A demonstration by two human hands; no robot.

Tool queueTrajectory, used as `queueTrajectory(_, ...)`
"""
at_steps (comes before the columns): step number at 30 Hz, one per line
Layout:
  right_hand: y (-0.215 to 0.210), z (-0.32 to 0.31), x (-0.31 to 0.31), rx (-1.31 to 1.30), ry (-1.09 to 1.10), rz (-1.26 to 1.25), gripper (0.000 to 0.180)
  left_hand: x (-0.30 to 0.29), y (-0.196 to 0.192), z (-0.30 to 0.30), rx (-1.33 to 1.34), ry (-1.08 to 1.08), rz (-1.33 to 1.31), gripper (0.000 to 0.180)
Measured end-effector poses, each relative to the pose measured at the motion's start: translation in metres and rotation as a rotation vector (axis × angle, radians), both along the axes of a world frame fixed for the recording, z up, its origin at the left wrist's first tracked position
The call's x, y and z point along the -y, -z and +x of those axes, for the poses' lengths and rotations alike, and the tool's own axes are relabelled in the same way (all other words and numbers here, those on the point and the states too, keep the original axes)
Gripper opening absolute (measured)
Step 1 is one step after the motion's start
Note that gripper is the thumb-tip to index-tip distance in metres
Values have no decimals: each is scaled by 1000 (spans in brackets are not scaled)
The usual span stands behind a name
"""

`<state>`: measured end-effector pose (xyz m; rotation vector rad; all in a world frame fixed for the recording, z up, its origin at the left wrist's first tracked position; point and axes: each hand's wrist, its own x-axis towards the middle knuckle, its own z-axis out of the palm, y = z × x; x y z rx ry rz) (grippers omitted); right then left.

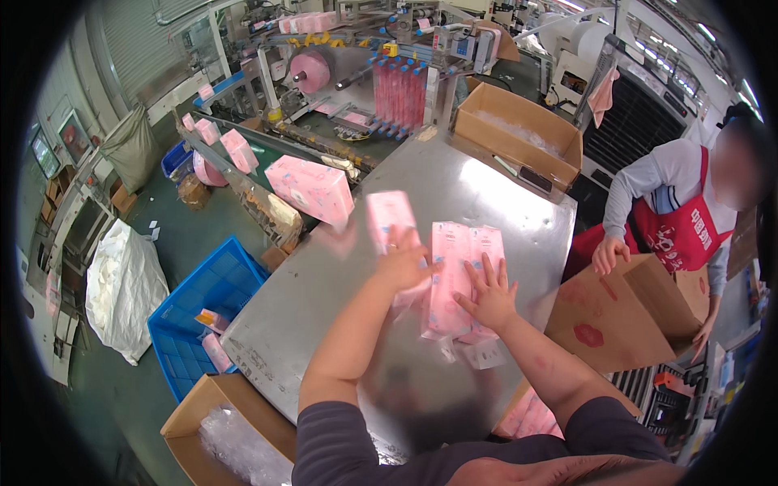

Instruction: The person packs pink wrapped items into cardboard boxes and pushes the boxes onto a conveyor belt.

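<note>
- Both arms reach forward over the metal table (316,292), the forearms slanting inward so the hands lie near each other, palms down.
- The left hand (403,263), slightly blurred, lies over the left pink pack (389,209), its thumb extending toward the neighbouring pack; whether it grips cannot be told.
- The right hand (491,298) is released and spread, its fingers resting across the middle pink pack (447,283) and the right pink pack (486,241), which stand side by side between the two hands' outer edges.
- Left of the left hand, below the table's edge, a blue crate (207,277) contains a few small packs (215,351).
- Nearer the body on that side, an open cardboard box (255,397) holds clear plastic (235,441).
- Beyond the right hand, a long carton (494,146) also holds clear plastic.
- To the right hand's right, a co-worker (681,202) touches a brown box (616,312), its contents hidden.
</note>
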<state>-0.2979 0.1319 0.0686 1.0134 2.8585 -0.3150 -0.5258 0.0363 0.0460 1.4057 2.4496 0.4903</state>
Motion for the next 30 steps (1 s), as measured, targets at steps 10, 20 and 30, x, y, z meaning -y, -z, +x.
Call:
queueTrajectory(10,1,-16,-13,-29,23,-23,77,-9,6,-101,-61,-486,-24,74)
queueTrajectory(20,25,1,-57,-118,-163,35,73,70,-10,21,-64,167,-14,51)
queueTrajectory(30,-2,220,58,45,-292,-2,77,203,-27,249,143,118,-155,78)
